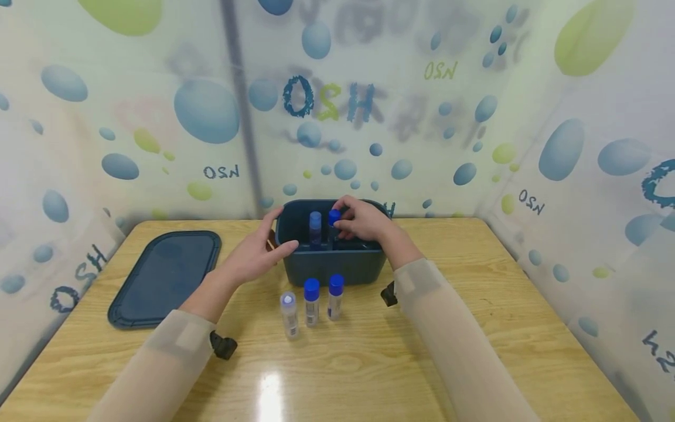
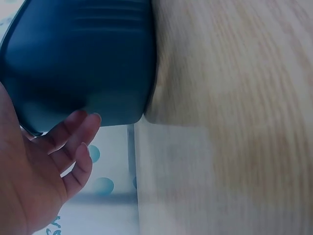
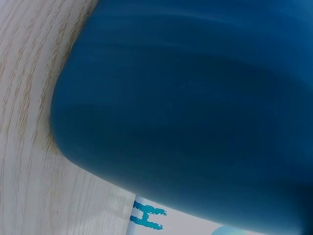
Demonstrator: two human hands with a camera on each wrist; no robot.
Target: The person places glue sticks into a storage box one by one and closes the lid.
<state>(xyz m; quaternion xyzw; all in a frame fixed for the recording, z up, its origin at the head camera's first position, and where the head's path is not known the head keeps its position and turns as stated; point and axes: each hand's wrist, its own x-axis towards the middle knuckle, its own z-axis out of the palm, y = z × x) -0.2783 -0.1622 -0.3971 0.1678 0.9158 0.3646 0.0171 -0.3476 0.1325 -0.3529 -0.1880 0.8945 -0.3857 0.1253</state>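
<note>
A dark blue plastic bin (image 1: 334,268) stands toward the back of the table. My right hand (image 1: 366,221) reaches over its right end, thumb and fingers pinching a glue stick (image 1: 334,218) by its blue cap inside the bin. Beside it, a second blue-capped glue stick (image 1: 315,228) stands upright in the bin. At the bin's left end, my left hand (image 1: 257,252) spreads over the rim, its thumb by the front edge. In the left wrist view the relaxed fingers (image 2: 73,139) lie against the outer wall. The right wrist view shows the bin's wall (image 3: 181,112), with the hand hidden.
In front of the bin stand two blue-capped glue sticks (image 1: 312,302) (image 1: 335,298) and one with a clear, whitish top (image 1: 289,316). A dark blue lid (image 1: 167,278) lies flat at the left. A patterned curtain (image 1: 337,146) hangs behind the table (image 1: 358,369).
</note>
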